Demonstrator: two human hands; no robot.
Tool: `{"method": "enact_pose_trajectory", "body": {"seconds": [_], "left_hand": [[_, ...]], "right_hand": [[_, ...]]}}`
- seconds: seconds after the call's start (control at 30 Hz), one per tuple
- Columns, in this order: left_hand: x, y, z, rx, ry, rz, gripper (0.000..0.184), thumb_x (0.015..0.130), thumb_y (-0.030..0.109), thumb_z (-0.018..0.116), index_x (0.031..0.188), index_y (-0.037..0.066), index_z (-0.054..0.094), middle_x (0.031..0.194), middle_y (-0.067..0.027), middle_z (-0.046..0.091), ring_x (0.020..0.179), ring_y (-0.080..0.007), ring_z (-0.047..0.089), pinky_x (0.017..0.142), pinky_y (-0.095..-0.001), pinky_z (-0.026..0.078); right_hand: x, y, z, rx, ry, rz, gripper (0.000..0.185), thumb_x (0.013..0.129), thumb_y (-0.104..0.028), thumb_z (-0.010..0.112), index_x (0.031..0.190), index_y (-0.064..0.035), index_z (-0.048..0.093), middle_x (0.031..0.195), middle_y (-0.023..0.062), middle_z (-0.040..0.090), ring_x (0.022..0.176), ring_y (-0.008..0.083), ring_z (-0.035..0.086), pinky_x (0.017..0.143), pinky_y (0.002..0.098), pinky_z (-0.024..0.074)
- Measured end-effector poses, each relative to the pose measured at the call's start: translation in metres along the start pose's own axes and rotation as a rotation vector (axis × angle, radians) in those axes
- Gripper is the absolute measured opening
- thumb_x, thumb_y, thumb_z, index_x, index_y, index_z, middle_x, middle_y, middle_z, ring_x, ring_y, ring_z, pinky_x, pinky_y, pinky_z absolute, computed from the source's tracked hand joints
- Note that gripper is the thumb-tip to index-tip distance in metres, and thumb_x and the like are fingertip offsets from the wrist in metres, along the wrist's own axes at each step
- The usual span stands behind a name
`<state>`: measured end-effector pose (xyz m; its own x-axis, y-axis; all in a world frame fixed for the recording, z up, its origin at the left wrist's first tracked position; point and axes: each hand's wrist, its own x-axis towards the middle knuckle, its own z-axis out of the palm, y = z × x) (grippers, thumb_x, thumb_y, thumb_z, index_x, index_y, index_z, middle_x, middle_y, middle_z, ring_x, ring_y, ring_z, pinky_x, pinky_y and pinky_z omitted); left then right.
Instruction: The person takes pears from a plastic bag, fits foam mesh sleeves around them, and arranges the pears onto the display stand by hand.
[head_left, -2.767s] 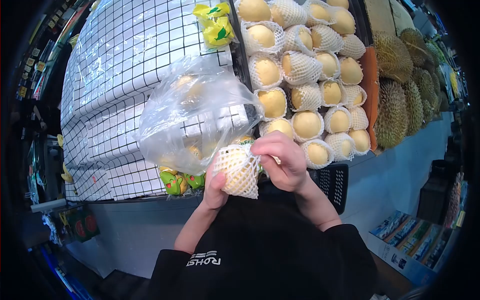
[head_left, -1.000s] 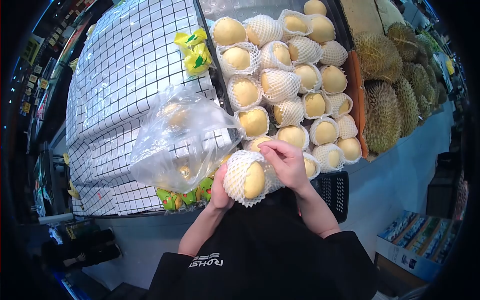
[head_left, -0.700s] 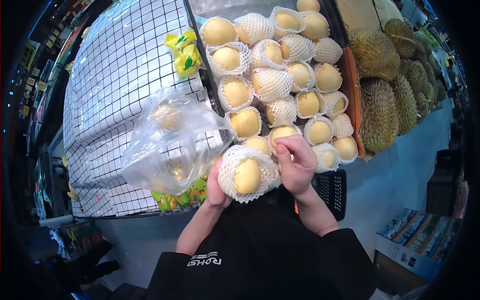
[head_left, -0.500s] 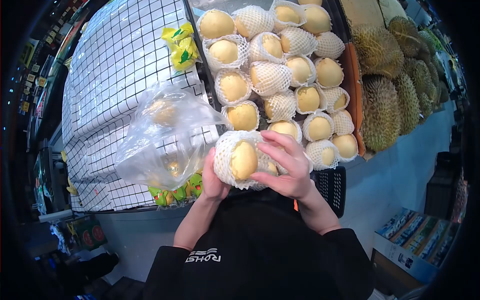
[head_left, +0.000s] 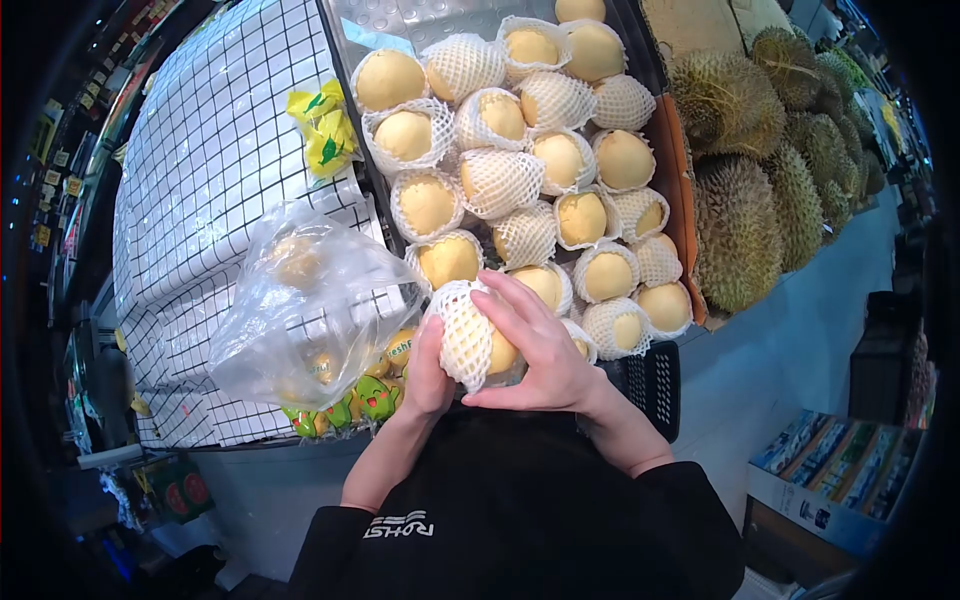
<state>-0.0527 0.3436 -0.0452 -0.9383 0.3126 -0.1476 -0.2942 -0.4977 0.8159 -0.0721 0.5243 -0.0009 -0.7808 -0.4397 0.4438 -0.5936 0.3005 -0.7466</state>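
Between my two hands is a smooth yellow fruit (head_left: 502, 352) partly covered by a white foam net (head_left: 465, 335). My left hand (head_left: 430, 372) cups it from the left, fingers mostly hidden behind it. Over its top and right side lies my right hand (head_left: 540, 348), fingers bent round the net and fruit, thumb underneath. Just beyond my hands, a tray (head_left: 375, 32) holds rows of similar netted fruit (head_left: 450, 258). To the left, a clear plastic bag (head_left: 300, 335) rests on a checked cloth (head_left: 225, 150), with a yellowish round thing showing through it.
Yellow packets with green leaves (head_left: 325, 135) lie beside the tray. Packs with green cartoon faces (head_left: 378, 397) sit along the cloth's front edge. Durians (head_left: 738, 230) are piled at the right. A black perforated crate (head_left: 660, 390) and a box of colourful packets (head_left: 835, 470) stand lower right.
The fruit has turned in my hands, so more net now faces me. My right hand has closed further over it. The whole view has shifted, with tray and bag lower and further left.
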Motion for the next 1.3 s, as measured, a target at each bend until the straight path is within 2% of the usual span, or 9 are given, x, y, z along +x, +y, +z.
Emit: {"method": "enact_pose_trajectory", "body": {"seconds": [0.23, 0.3, 0.43, 0.5, 0.63, 0.7, 1.0, 1.2, 1.3], "left_hand": [[0.012, 0.004, 0.018, 0.085, 0.07, 0.068, 0.067, 0.101, 0.049, 0.029, 0.148, 0.001, 0.028, 0.142, -0.0183, 0.046, 0.13, -0.0309, 0.049, 0.11, -0.0445, 0.04], [0.015, 0.009, 0.023, -0.017, 0.067, 0.11, 0.061, 0.098, 0.042, 0.046, 0.14, -0.001, 0.034, 0.132, -0.0162, 0.052, 0.119, -0.0249, 0.057, 0.101, -0.0391, 0.047], [0.021, 0.002, 0.016, -0.146, 0.091, 0.025, 0.061, 0.098, 0.044, 0.045, 0.138, -0.001, 0.036, 0.131, -0.016, 0.053, 0.117, -0.0244, 0.058, 0.099, -0.0383, 0.048], [0.027, 0.004, 0.017, -0.027, 0.055, 0.006, 0.07, 0.099, 0.053, 0.028, 0.145, 0.0, 0.033, 0.143, -0.0191, 0.046, 0.128, -0.0302, 0.051, 0.108, -0.0431, 0.041], [0.045, 0.012, 0.025, 0.029, 0.059, -0.006, 0.066, 0.101, 0.049, 0.027, 0.143, -0.001, 0.037, 0.139, -0.0184, 0.049, 0.127, -0.0286, 0.052, 0.108, -0.0421, 0.041], [0.053, 0.02, 0.034, 0.096, 0.157, 0.081, 0.053, 0.1, 0.038, 0.043, 0.135, -0.001, 0.042, 0.123, -0.0138, 0.058, 0.111, -0.0209, 0.06, 0.093, -0.0354, 0.05], [0.089, 0.046, 0.028, 0.206, 0.061, 0.073, 0.064, 0.101, 0.049, 0.031, 0.14, -0.001, 0.04, 0.133, -0.0168, 0.054, 0.122, -0.0262, 0.056, 0.105, -0.0401, 0.044], [0.094, 0.047, 0.019, 0.356, 0.029, 0.128, 0.076, 0.097, 0.059, 0.041, 0.143, -0.001, 0.035, 0.135, -0.0155, 0.052, 0.122, -0.0233, 0.055, 0.103, -0.0387, 0.045], [0.094, 0.045, 0.027, 0.066, 0.011, 0.148, 0.075, 0.092, 0.049, 0.06, 0.141, -0.003, 0.036, 0.126, -0.0121, 0.057, 0.115, -0.0206, 0.058, 0.097, -0.0341, 0.047]], "right_hand": [[0.015, 0.01, -0.019, -0.146, -0.063, -0.023, 0.099, 0.059, -0.041, 0.09, 0.141, -0.0072, 0.045, 0.141, 0.0215, 0.042, 0.131, 0.0425, 0.043, 0.107, 0.0523, 0.0364], [0.018, 0.015, -0.022, -0.117, -0.069, -0.036, 0.099, 0.059, -0.039, 0.09, 0.141, -0.0077, 0.045, 0.141, 0.0205, 0.042, 0.131, 0.0424, 0.043, 0.107, 0.0498, 0.038], [0.021, 0.015, -0.029, 0.114, -0.14, 0.069, 0.097, 0.06, -0.033, 0.089, 0.142, -0.0079, 0.044, 0.144, 0.019, 0.041, 0.13, 0.0413, 0.045, 0.105, 0.0466, 0.0408], [0.024, 0.015, -0.035, 0.07, -0.147, 0.063, 0.095, 0.061, -0.031, 0.088, 0.142, -0.0078, 0.044, 0.143, 0.0192, 0.041, 0.129, 0.0409, 0.046, 0.105, 0.046, 0.0415], [0.035, 0.022, -0.045, -0.137, -0.117, -0.062, 0.09, 0.064, -0.025, 0.086, 0.142, -0.0076, 0.044, 0.141, 0.0203, 0.045, 0.126, 0.04, 0.049, 0.103, 0.0459, 0.0433], [0.04, 0.027, -0.047, -0.132, -0.114, -0.053, 0.09, 0.064, -0.024, 0.085, 0.141, -0.0077, 0.044, 0.14, 0.0204, 0.045, 0.125, 0.0404, 0.049, 0.103, 0.0464, 0.0434], [0.071, 0.044, -0.053, 0.019, 0.022, -0.136, 0.088, 0.061, -0.02, 0.089, 0.138, -0.0037, 0.048, 0.137, 0.022, 0.051, 0.123, 0.038, 0.054, 0.101, 0.043, 0.0456], [0.079, 0.051, -0.058, 0.019, -0.02, -0.073, 0.086, 0.064, -0.025, 0.089, 0.137, -0.0029, 0.049, 0.135, 0.022, 0.053, 0.123, 0.0371, 0.055, 0.101, 0.042, 0.0459], [0.089, 0.051, -0.063, -0.033, -0.101, -0.085, 0.087, 0.065, -0.028, 0.087, 0.139, -0.0035, 0.048, 0.136, 0.0219, 0.052, 0.124, 0.0382, 0.053, 0.103, 0.0432, 0.0442]]}}
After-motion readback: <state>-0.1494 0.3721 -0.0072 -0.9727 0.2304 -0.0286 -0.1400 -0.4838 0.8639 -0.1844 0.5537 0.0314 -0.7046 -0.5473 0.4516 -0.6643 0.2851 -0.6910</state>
